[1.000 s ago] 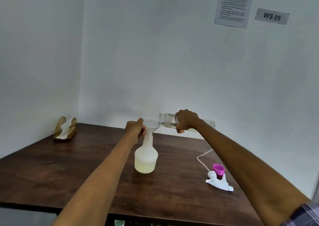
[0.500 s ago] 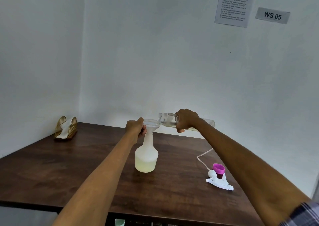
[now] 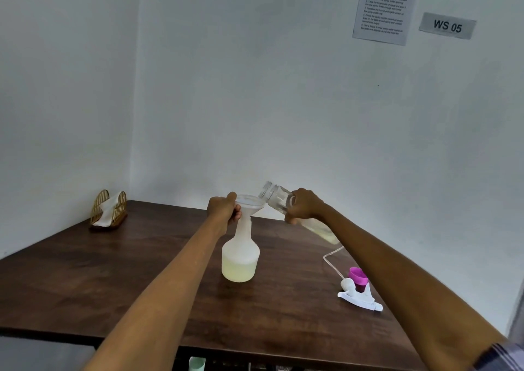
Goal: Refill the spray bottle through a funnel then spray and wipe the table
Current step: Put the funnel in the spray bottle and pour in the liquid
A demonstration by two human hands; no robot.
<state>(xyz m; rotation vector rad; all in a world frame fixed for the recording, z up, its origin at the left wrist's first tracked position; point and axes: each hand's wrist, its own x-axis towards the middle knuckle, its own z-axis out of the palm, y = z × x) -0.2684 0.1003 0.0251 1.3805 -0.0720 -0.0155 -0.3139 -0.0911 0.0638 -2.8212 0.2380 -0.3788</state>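
The right hand grips the clear bottle, its long axis tilted mouth-up, just right of the funnel. The left hand grips that funnel's rim atop the spray bottle.

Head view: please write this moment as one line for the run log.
left hand: holds funnel on spray bottle | right hand: grips clear bottle, mouth tilted up | spray head: on table
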